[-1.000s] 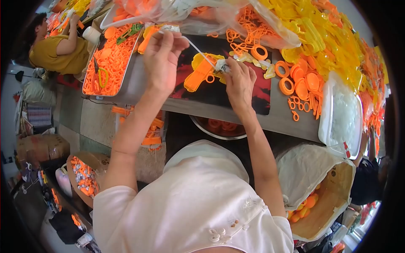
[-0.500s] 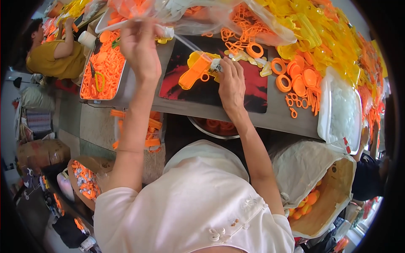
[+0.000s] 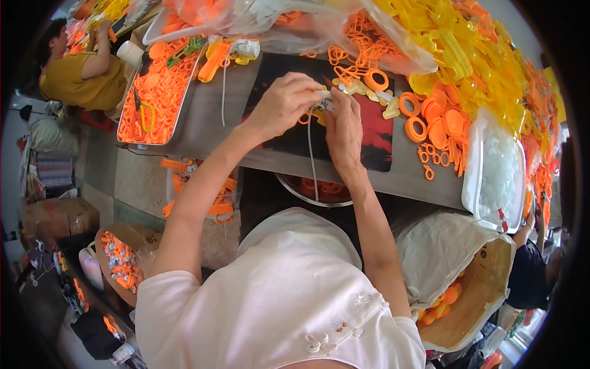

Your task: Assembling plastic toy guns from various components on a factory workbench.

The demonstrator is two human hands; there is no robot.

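Observation:
My left hand point(image 3: 284, 106) and my right hand point(image 3: 345, 128) meet over a black and red mat point(image 3: 369, 138). My right hand grips an orange and yellow toy gun part with a whitish mechanism point(image 3: 326, 104). Most of it is hidden behind my fingers; an orange ring point(image 3: 304, 117) shows between the hands. The left fingers are pinched at its whitish end, around the top of a thin clear tube point(image 3: 312, 157) that hangs past the table edge. A similar orange and yellow toy part point(image 3: 215, 60) with its own tube point(image 3: 224, 92) lies left of the mat.
A tray of small orange parts point(image 3: 163, 98) with yellow-handled snips point(image 3: 147, 117) stands left. Orange rings and discs point(image 3: 436, 114), a white bin of clear pieces point(image 3: 498, 166) and heaped yellow parts point(image 3: 467, 61) are right. Below are a metal bowl point(image 3: 338, 202) and a lined box point(image 3: 485, 289).
My left hand has come down and right from its raised place to meet my right hand. The tube now hangs below my hands. The toy part on the mat is now mostly covered.

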